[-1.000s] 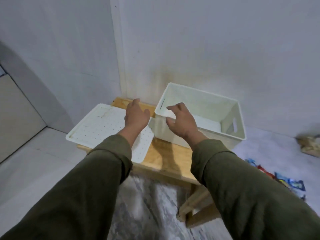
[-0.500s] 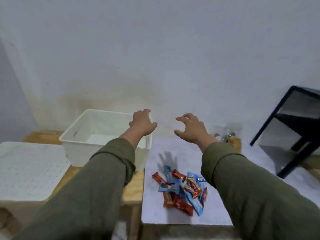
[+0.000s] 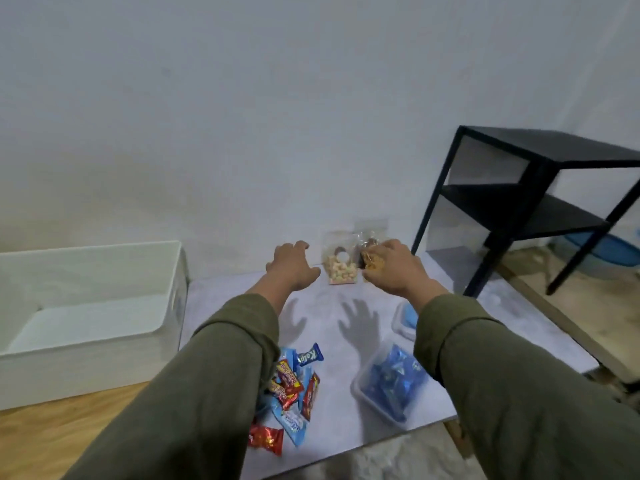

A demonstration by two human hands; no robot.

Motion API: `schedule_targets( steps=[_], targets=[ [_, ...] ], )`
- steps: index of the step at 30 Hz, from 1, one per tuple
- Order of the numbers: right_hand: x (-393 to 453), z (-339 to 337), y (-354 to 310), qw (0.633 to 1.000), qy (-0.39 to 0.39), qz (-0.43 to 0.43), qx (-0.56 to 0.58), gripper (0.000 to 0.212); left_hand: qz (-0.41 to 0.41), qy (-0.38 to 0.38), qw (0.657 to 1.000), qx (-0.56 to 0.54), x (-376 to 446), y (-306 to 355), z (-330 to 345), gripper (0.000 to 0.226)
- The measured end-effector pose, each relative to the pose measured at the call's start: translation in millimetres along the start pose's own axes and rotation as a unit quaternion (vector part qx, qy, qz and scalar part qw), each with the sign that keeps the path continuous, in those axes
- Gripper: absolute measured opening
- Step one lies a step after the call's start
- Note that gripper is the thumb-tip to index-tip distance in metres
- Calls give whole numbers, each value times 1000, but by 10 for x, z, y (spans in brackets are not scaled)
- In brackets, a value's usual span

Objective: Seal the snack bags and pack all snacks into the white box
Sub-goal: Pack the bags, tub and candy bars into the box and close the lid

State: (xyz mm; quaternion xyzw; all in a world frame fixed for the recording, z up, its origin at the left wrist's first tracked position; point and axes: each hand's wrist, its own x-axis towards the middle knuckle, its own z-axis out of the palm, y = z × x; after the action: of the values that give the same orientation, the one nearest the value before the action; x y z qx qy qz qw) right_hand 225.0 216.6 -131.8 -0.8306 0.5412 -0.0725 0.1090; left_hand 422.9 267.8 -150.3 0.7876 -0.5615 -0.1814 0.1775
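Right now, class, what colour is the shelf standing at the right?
Black: the shelf shows plainly in the head view.

A single head-worn camera is looking forward and steeply down over both outstretched arms, facing a pale wall that is filling the upper half of the frame. It is sitting close enough that the sleeves are crowding the bottom edge, while the left hand (image 3: 292, 265) and right hand (image 3: 398, 270) are reaching out at mid-frame. The wide lens is bending the scene (the black shelf (image 3: 540, 188) at the right is leaning noticeably). The white box (image 3: 173, 282) is running off the left edge, and the bench (image 3: 346, 306) is lying straight below. No second view is sharing this scene.
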Motion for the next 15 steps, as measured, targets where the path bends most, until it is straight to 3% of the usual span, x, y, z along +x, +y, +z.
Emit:
schedule_targets(
  steps=[9, 15],
  targets=[
    [648, 119, 652, 995, 20, 61, 78, 57, 16, -30, 998, -52, 948, 359, 390, 66],
    [1165, 428, 1089, 983, -8, 80, 168, 61, -4, -42, 994, -103, 1403, 356, 915, 61]
  ],
)
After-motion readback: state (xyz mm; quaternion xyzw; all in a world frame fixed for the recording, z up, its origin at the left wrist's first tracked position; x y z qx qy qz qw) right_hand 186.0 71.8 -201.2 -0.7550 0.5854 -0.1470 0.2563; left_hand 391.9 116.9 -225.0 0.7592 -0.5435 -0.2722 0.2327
